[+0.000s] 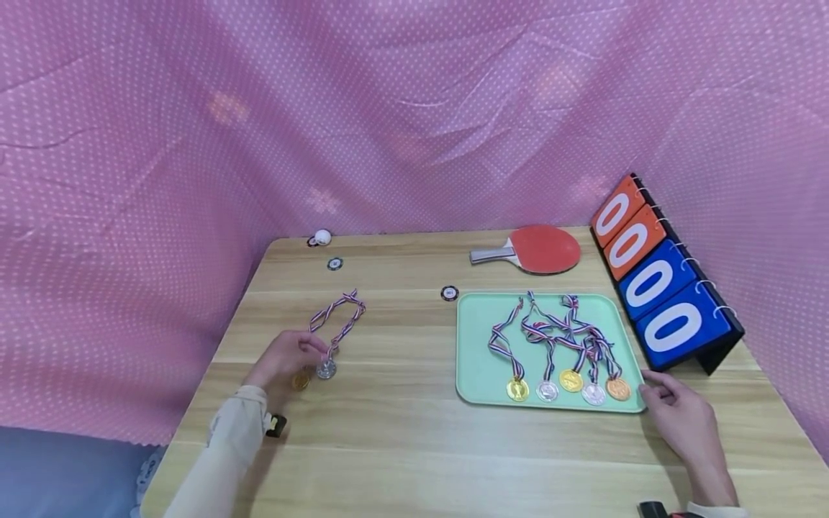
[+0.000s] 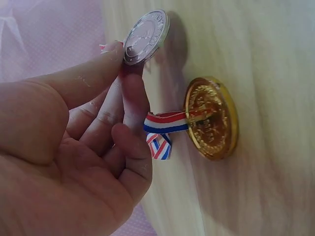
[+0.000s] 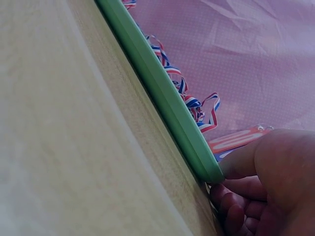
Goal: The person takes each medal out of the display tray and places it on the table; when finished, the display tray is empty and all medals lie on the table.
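Observation:
At the left of the table, my left hand (image 1: 288, 357) pinches a silver medal (image 2: 146, 37) between thumb and forefinger. Its striped red, white and blue ribbon (image 1: 346, 327) trails away over the table. A gold medal (image 2: 211, 118) is just beyond the lower fingers in the left wrist view, its ribbon running back towards them. On the other side, my right hand (image 1: 683, 414) grips the near right corner of a light green tray (image 1: 479, 381), thumb at the rim and fingers curled below. Gold, silver and bronze medals (image 1: 618, 389) with tangled ribbons lie in the tray.
Behind the tray lies a red table tennis bat (image 1: 545, 250). A flip scoreboard (image 1: 673, 280) showing zeros stands along the right. Round chips (image 1: 450, 293) are scattered on the wooden table (image 1: 388, 460), with a white ball (image 1: 322, 237) at the far left. Pink cloth (image 1: 401, 129) hangs behind.

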Action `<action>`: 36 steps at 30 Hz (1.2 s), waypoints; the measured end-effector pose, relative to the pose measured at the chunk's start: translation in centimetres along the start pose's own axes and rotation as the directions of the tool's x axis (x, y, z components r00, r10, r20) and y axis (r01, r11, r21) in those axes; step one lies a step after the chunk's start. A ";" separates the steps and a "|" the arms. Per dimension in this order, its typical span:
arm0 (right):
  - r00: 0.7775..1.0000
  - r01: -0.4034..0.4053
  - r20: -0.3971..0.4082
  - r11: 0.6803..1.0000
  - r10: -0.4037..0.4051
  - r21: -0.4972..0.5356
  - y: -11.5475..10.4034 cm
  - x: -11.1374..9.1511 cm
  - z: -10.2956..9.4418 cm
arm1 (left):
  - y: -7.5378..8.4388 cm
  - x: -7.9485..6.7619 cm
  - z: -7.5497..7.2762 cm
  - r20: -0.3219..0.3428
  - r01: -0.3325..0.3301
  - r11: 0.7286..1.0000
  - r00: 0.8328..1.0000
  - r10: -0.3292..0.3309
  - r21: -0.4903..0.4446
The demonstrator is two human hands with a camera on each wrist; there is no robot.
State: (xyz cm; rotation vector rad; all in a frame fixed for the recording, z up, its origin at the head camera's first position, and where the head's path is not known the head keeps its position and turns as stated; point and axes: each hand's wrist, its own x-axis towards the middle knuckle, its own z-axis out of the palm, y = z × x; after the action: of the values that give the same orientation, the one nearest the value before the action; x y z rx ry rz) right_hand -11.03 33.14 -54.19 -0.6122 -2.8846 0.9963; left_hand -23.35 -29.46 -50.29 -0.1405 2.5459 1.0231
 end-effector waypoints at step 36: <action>0.999 0.022 -0.027 0.999 -0.021 0.037 0.2 -0.1 0.3 | 0.9 -0.2 1.4 -0.070 0.076 0.979 0.996 -0.063 0.192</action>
State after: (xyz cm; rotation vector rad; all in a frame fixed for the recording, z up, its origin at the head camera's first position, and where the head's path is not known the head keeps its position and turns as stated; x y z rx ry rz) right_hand -10.92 33.13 -54.54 -0.5862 -2.8363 1.0290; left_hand -22.94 -27.87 -50.52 -0.2090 2.6613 0.7500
